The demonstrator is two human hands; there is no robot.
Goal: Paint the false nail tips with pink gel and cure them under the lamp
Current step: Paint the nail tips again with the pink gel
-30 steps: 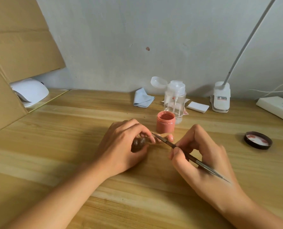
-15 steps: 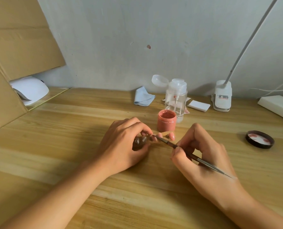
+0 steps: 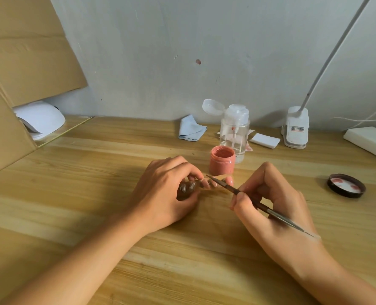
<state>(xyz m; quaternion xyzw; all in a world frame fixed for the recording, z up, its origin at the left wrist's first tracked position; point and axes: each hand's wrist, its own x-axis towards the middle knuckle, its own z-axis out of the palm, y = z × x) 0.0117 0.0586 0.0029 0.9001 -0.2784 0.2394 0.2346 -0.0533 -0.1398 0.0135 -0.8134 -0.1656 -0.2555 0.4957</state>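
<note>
Hardly anything has moved since the earlier frames. Both hands keep their places on the wooden table [image 3: 90,194], and the brush tip sits at the same spot on the row of nails.

At the far left stands a cardboard box [image 3: 17,62]. The white curing lamp [image 3: 39,119] sits under its flap, well apart from the work.

Towards the middle, the left hand [image 3: 165,192] rests on the table with its fingers curled. It pinches the row of false nail tips [image 3: 204,184] between thumb and forefinger. The tips under the hand look dark and glossy, and those sticking out to the right are pink. What they are mounted on cannot be made out.

Behind the hand, near the wall, lies a crumpled blue cloth [image 3: 191,128]. The open pink gel jar [image 3: 222,161] stands just behind the nail tips. A clear pump bottle [image 3: 234,133] stands right behind the jar with its flip cap up. A white pad [image 3: 265,140] lies beside the bottle.

The brush [image 3: 275,215] slants from the nail tips down to the right, its point on or just over the row. The right hand [image 3: 281,194] grips it like a pen, fingers curled round the shaft, and the metal end lies across the back of the hand.

Further right, a white clip lamp [image 3: 295,130] stands at the wall, its thin arm rising out of view. The jar's black lid [image 3: 346,186] lies upside down on the table with pink smears inside. A white power strip [image 3: 369,139] lies at the right edge.
</note>
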